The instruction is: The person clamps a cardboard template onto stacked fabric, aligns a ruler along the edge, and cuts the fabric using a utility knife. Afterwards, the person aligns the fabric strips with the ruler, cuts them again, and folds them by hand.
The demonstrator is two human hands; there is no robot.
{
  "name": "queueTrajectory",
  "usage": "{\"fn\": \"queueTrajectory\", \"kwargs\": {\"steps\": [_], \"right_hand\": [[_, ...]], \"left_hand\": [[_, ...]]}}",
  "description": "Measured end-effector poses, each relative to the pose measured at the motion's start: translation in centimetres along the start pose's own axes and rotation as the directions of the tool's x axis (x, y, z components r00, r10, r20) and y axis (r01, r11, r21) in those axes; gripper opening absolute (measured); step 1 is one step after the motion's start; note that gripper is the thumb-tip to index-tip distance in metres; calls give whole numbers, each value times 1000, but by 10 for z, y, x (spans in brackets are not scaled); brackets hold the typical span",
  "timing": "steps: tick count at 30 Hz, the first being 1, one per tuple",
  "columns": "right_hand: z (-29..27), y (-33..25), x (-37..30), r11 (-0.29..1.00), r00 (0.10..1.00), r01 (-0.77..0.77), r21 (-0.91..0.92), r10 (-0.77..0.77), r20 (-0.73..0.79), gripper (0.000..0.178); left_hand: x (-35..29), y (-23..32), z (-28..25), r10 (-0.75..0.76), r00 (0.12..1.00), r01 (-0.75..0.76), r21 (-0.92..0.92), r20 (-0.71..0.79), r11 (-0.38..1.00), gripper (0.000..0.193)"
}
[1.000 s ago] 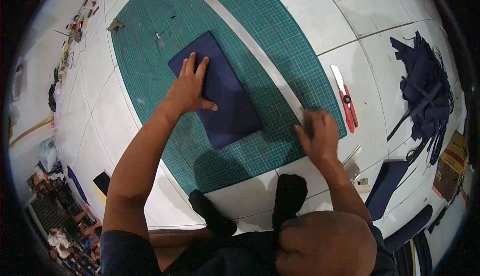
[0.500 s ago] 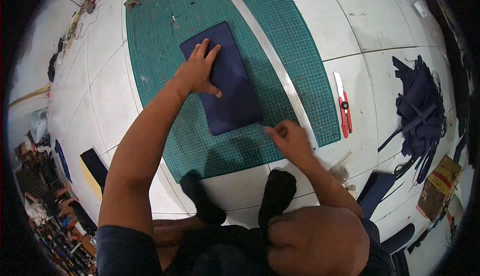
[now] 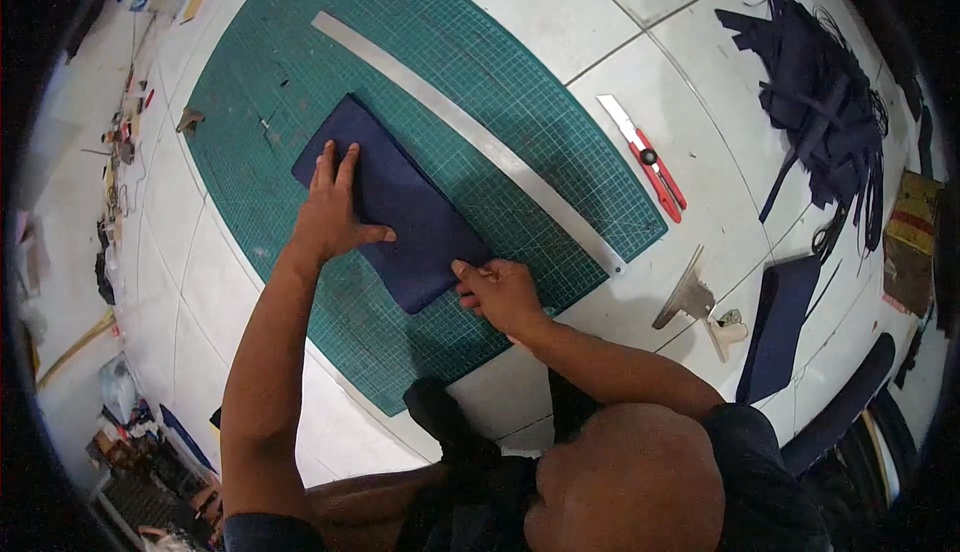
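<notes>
A dark navy stack of fabric (image 3: 415,207), rectangular and layered at its edges, lies slanted on the green cutting mat (image 3: 540,102). My left hand (image 3: 328,217) rests flat on its left side with fingers spread and thumb stretched out. At the near right corner of the fabric, my right hand (image 3: 505,297) pinches the edge, thumb on top and the other fingers curled; how many layers it holds I cannot tell. A long steel ruler (image 3: 455,130) lies on the mat to the right of the fabric, touched by neither hand.
A red utility knife (image 3: 652,162) with its blade out lies on the white tiles right of the mat. Farther right sits a heap of navy fabric strips (image 3: 815,102). Nearer are a metal clip (image 3: 690,297) and a navy fabric piece (image 3: 780,327). My feet are at the mat's near edge.
My right hand has come in to the fabric's near right corner and closed on it. My left hand stays flat on the fabric. The whole view has turned.
</notes>
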State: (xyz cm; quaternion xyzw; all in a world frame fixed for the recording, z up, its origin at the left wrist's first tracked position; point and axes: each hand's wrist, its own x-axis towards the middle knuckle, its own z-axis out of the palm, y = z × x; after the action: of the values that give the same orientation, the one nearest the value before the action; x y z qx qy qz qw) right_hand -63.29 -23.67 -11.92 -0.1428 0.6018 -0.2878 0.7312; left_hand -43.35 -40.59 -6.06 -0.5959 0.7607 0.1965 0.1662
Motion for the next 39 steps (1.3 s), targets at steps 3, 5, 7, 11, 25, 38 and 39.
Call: {"fn": "queueTrajectory", "kwargs": {"steps": [3, 5, 7, 11, 25, 38, 39], "right_hand": [[0, 3, 1, 998, 1000, 23, -56, -24, -16, 44], [3, 0, 0, 999, 1000, -23, -44, 24, 17, 37], [6, -4, -3, 999, 999, -33, -33, 33, 1, 37], [9, 0, -2, 1000, 999, -19, -6, 19, -25, 35], [0, -5, 1, 1000, 1000, 5, -18, -5, 17, 41], [-111, -71, -14, 192, 720, 253, -948, -692, 52, 38], [-109, -71, -13, 210, 765, 251, -945, -642, 61, 37]], "left_hand": [[1, 0, 1, -2, 1000, 2, 19, 2, 1000, 142], [0, -4, 2, 2, 1000, -2, 3, -18, 1000, 144], [-1, -7, 2, 10, 1000, -11, -9, -24, 1000, 143], [-1, -8, 3, 36, 998, -36, -4, -51, 999, 142], [0, -7, 2, 44, 998, -43, 17, -38, 999, 142], [-5, -11, 0, -9, 1000, 8, -16, -8, 1000, 134], [-7, -16, 1, 2, 1000, -2, -36, -7, 999, 133]]}}
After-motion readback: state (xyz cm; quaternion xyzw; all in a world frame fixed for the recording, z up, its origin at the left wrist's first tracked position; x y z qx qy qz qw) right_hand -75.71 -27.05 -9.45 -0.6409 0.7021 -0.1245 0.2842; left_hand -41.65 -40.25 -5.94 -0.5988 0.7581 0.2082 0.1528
